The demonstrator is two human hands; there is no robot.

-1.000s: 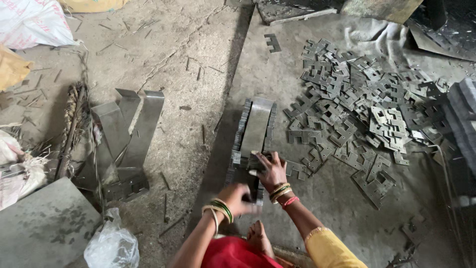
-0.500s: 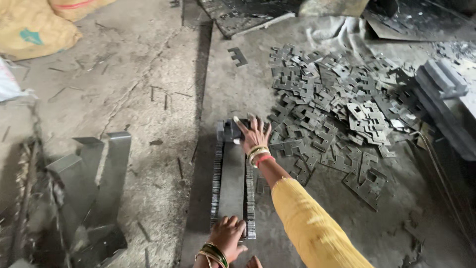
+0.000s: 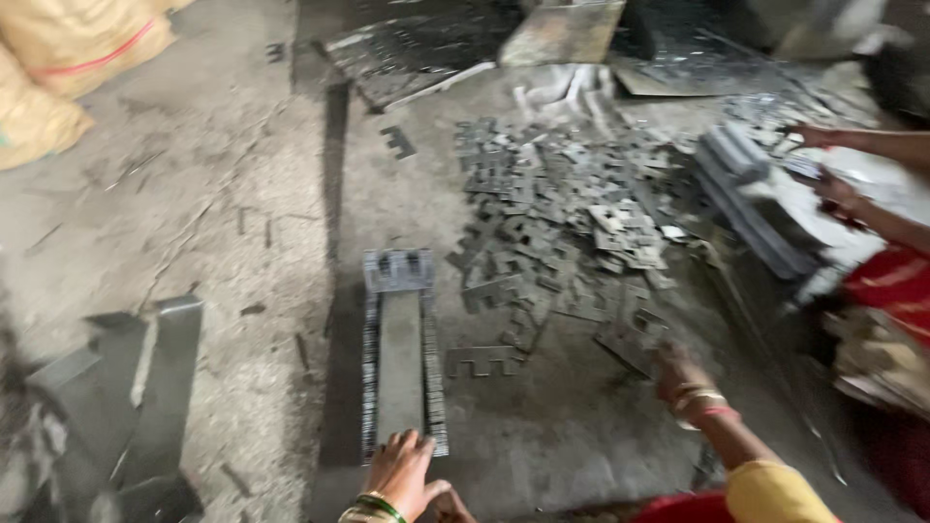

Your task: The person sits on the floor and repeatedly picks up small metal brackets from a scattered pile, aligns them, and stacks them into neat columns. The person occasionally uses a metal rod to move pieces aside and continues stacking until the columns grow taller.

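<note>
Left hand point(image 3: 402, 472) spread flat steadies the lamination stack point(image 3: 400, 363) while right hand point(image 3: 678, 373), grip unclear, reaches the loose stampings point(image 3: 572, 208) at two o'clock, and sharp edges could cut.

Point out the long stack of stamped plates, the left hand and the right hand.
Long plate stack point(image 3: 400, 363), head view, flat top strip.
Left hand point(image 3: 399, 473), head view, back of hand.
Right hand point(image 3: 681, 373), head view, back of hand.

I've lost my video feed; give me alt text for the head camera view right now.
The left hand rests on the near end of a long row of stacked metal plates on a dusty concrete floor. The right hand reaches into a scattered pile of flat notched metal pieces. At the right edge, another person's hands handle a separate stack.
</note>
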